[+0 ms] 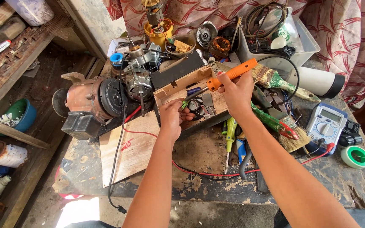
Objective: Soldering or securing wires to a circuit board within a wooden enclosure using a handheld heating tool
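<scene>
My right hand point(237, 90) grips an orange-handled soldering iron point(232, 74), its metal tip pointing down-left into an open wooden box point(178, 86) on the workbench. Next to the tip, my left hand point(172, 116) rests at the box's front edge and pinches something small and green that I cannot make out. Inside the box lie small dark parts and wire loops point(203, 110). The iron's black cord point(290, 67) loops away to the right.
Electric motors point(138, 84) and a rusty motor housing point(91, 101) crowd the left of the bench. A multimeter point(326, 124), brushes point(275, 78), screwdrivers point(230, 135), a green tape roll point(355, 157), a clear bin point(275, 46) and red wire point(199, 173) lie around. Shelves with bottles stand at left.
</scene>
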